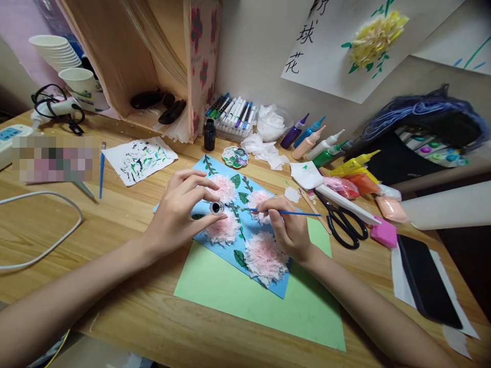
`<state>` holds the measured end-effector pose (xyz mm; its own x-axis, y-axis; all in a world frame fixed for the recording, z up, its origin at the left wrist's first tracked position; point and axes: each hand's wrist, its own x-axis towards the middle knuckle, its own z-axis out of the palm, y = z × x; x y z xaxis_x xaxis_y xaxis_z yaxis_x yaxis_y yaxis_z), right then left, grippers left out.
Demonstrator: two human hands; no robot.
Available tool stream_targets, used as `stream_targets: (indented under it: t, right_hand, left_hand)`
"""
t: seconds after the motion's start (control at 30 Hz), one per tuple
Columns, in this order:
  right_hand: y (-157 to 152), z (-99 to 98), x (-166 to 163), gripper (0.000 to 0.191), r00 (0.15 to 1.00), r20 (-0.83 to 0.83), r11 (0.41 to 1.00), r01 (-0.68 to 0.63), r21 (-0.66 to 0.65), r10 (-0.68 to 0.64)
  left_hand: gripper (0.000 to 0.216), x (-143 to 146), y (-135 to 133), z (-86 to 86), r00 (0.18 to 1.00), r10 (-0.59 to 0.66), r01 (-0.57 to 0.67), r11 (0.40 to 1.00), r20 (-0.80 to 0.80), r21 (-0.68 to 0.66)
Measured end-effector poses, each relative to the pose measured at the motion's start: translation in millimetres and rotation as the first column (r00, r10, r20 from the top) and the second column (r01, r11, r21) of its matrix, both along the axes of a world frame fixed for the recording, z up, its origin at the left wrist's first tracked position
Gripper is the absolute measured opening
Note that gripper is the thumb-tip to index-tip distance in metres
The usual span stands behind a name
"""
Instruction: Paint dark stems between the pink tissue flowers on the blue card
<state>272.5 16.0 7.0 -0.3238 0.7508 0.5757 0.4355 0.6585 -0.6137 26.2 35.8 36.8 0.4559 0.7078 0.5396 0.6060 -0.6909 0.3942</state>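
A blue sheet [274, 286] bears pale pink paper flowers [266, 255] with painted dark stems and green leaves. It lies over a light green sheet [261, 317] on the wooden table. Between thumb and fingers, my left hand [174, 204] holds a small round cap [217, 207] with something dark inside, above the flowers. A thin blue paintbrush [295, 212] is pinched in my right hand [287, 225], its tip pointing left toward the painted stem near the cap. Whether the tip touches the sheet I cannot tell.
At the back stand an ink bottle [209, 135], a flower-shaped palette [235, 157], a marker box [232, 116] and paint bottles [310, 140]. To the right lie black scissors [345, 222] and a phone [428, 281]. A paint-smeared paper [140, 159] and another brush [102, 171] are left.
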Motion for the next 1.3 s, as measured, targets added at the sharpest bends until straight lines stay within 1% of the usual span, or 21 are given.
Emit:
stream_targets:
  t: [0.13,0.33,0.87,1.1,1.3]
  right_hand:
    - [2.0,-3.0,-0.6,0.019,1.0,0.001,0.999,-0.008,-0.045,0.008]
    - [4.3,-4.9,-2.0,0.02,1.0,-0.005,0.998,-0.005,-0.065,0.005]
    - [6.7,-4.6,-0.3,0.019,0.999,0.023,0.997,-0.032,-0.065,0.034]
    - [5.3,-3.8,0.2,0.019,1.0,0.004,0.999,-0.021,-0.033,0.021]
    - [5.7,-3.8,-0.4,0.02,1.0,0.007,0.999,-0.022,-0.041,0.022]
  left_hand:
    - [0.016,-0.3,0.3,-0.8,1.0,0.005,-0.005,1.0,-0.005,-0.022]
    - [0.015,-0.2,-0.6,0.5,1.0,0.005,-0.006,0.999,-0.02,-0.039]
    - [0.017,2.3,-2.9,5.1,1.0,0.0,-0.001,1.0,-0.03,-0.012]
    - [0.018,1.4,-3.5,3.8,0.999,0.0,-0.001,1.0,-0.036,-0.017]
    - [0.017,1.9,-3.2,3.6,0.999,0.005,-0.005,1.0,-0.033,-0.025]
